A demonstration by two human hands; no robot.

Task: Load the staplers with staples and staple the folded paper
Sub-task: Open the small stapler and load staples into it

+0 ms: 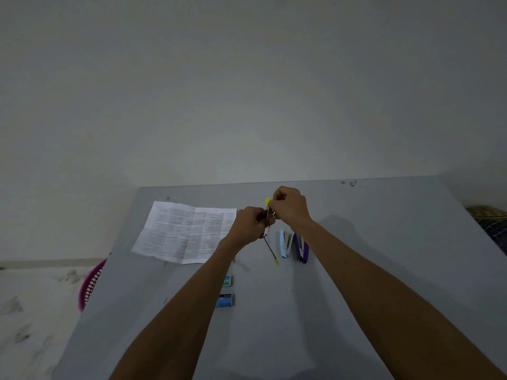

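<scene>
Left hand (251,224) and right hand (289,205) grip the yellow stapler (268,201), long axis near-to-far. The paper (186,231) lies left of it, nearer the left hand.

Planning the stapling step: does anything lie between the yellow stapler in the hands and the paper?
Nothing visible does. The left hand and right hand hold the yellow stapler beside the right edge of the paper. The blue stapler and purple stapler lie further right on the table, the staple boxes nearer the person.

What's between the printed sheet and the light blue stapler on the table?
In the head view, the left hand, holding the yellow stapler, comes between the sheet and the blue stapler.
</scene>
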